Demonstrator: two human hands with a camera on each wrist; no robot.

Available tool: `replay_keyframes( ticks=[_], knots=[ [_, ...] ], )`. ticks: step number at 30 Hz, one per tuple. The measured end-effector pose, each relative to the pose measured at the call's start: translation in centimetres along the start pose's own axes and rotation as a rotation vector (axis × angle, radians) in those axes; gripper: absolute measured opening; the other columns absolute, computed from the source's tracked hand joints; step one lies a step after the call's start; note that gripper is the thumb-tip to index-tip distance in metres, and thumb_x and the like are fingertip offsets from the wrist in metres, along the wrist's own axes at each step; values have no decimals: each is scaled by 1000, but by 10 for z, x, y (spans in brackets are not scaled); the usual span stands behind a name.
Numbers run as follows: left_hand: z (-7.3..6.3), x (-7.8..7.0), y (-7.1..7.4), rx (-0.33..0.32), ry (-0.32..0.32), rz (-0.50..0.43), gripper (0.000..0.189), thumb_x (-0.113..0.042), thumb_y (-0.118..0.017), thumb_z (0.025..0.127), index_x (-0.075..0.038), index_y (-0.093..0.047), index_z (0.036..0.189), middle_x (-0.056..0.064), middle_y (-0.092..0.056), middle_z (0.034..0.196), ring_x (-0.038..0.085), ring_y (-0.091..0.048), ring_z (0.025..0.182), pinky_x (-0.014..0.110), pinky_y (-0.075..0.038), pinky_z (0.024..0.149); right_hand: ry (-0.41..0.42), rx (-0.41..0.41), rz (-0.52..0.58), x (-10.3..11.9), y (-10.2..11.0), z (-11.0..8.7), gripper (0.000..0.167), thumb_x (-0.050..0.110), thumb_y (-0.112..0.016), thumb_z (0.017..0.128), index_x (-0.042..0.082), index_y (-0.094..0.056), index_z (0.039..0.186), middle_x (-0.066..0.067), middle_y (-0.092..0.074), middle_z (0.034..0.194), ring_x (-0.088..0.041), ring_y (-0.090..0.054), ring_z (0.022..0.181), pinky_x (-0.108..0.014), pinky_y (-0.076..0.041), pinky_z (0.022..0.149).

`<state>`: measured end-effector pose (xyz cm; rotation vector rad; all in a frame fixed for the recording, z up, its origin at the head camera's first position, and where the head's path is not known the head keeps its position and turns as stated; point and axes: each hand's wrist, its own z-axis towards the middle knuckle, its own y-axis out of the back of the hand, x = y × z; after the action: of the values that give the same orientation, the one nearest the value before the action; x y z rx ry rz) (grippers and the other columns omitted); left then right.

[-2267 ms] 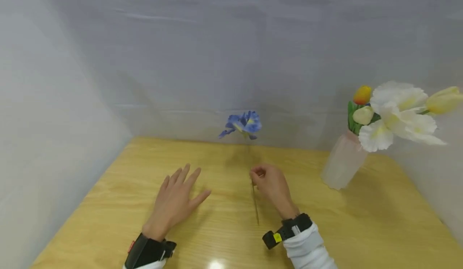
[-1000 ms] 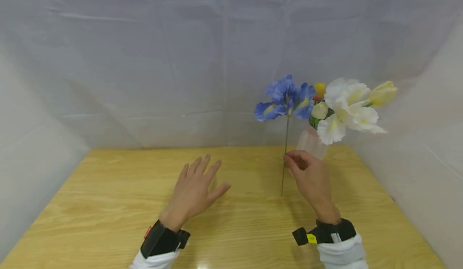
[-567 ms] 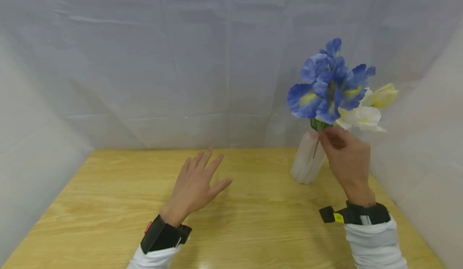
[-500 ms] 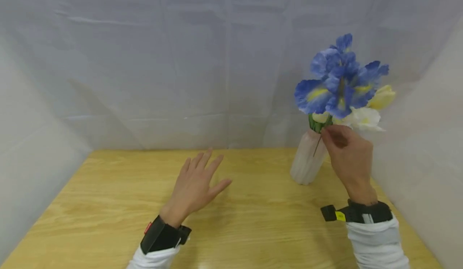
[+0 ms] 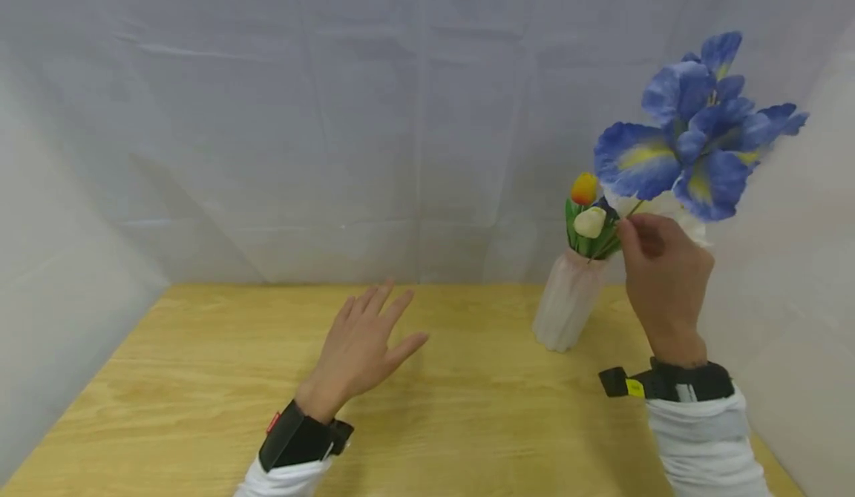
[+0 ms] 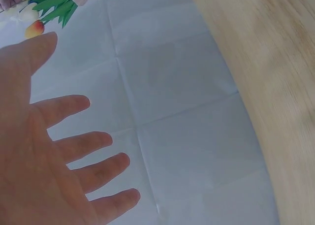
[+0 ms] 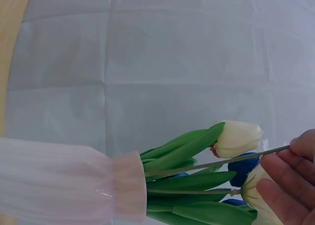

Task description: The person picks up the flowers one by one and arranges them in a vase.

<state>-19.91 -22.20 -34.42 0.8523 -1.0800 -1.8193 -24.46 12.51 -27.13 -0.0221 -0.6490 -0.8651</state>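
Observation:
My right hand (image 5: 671, 282) pinches the thin stem (image 7: 221, 162) of a blue iris (image 5: 695, 133) between thumb and fingers. The bloom leans up and to the right above the hand. In the right wrist view the stem's lower end reaches the mouth of the pale pink ribbed vase (image 5: 568, 300), among green leaves (image 7: 202, 144). The vase holds a white tulip (image 5: 591, 222), an orange-yellow tulip (image 5: 584, 188) and a white ruffled flower (image 5: 657, 206), largely hidden behind the iris. Well left of the vase, my left hand (image 5: 357, 352) has its fingers spread and holds nothing.
The wooden table (image 5: 220, 393) ends at a pale cloth backdrop (image 5: 361, 148) behind the vase. Cloth also hangs along the left and right sides. A black band with a small camera (image 5: 691, 382) circles each wrist.
My right hand has carried the iris from mid-table to the right and up; its stem, earlier in front of the vase, now has its end at the vase's mouth. The left hand has hardly moved.

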Motion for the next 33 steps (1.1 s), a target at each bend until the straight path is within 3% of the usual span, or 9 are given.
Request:
replay_keyframes(
  ticks=[6, 12, 15, 18, 23, 25, 29, 31, 33],
  knots=[
    [-1, 1, -2, 8, 15, -12, 65, -54, -55, 91, -12, -48, 141, 20, -37, 146, 40, -36, 131, 58, -29, 105, -8, -18, 22, -3, -2, 4, 25, 16, -65, 91, -7, -69, 97, -16, -71, 91, 20, -50, 70, -3, -42, 67],
    [-5, 4, -5, 19, 40, -40, 64, -53, -55, 92, -12, -48, 141, 21, -37, 146, 40, -36, 131, 59, -29, 104, -20, 51, -54, -10, -5, 3, 24, 17, -63, 92, -5, -70, 99, -14, -71, 91, -17, -67, 75, -2, -39, 66],
    [-8, 5, -8, 35, 52, -56, 64, -53, -55, 92, -11, -48, 141, 21, -37, 146, 41, -36, 131, 61, -29, 103, -35, 123, -98, -17, -8, -1, 26, 18, -61, 93, -4, -71, 101, -18, -71, 91, -31, -68, 76, -15, -48, 66],
    [-10, 5, -10, 41, 60, -60, 64, -52, -55, 92, -10, -49, 140, 22, -37, 146, 41, -36, 131, 61, -29, 103, -51, 165, -114, -22, -9, -5, 29, 19, -59, 94, -6, -71, 103, -21, -70, 92, -35, -68, 77, -31, -54, 65],
    [-11, 7, -11, 30, 63, -55, 63, -51, -56, 92, -10, -50, 139, 21, -39, 145, 41, -37, 130, 61, -30, 103, -40, 135, -101, -21, -6, -2, 27, 17, -60, 93, -5, -71, 104, -20, -70, 92, -33, -68, 76, -9, -43, 65],
    [-11, 7, -11, 33, 64, -55, 63, -51, -56, 92, -10, -50, 139, 21, -38, 145, 41, -36, 131, 61, -30, 103, -14, 123, -97, -20, -4, 1, 25, 14, -61, 93, -5, -70, 104, -20, -70, 91, -34, -68, 75, -8, -40, 65],
    [-13, 8, -11, 43, 69, -62, 62, -51, -56, 92, -10, -50, 139, 21, -38, 145, 41, -36, 131, 61, -29, 103, 32, 149, -131, -19, -1, 3, 21, 10, -58, 93, -7, -69, 100, -22, -69, 87, -36, -66, 71, -33, -51, 65],
    [-14, 7, -11, 45, 70, -69, 62, -51, -56, 93, -10, -50, 139, 22, -38, 145, 42, -36, 131, 62, -29, 103, 72, 190, -166, -22, -2, 2, 20, 9, -55, 95, -6, -68, 90, -21, -66, 75, -36, -61, 62, -46, -48, 58],
    [-15, 7, -12, 52, 76, -78, 62, -50, -56, 93, -9, -50, 139, 22, -38, 145, 42, -35, 131, 62, -28, 103, 64, 243, -174, -26, -4, -2, 21, 10, -52, 95, -4, -65, 84, -19, -63, 72, -36, -58, 61, -50, -45, 56]
  ],
)
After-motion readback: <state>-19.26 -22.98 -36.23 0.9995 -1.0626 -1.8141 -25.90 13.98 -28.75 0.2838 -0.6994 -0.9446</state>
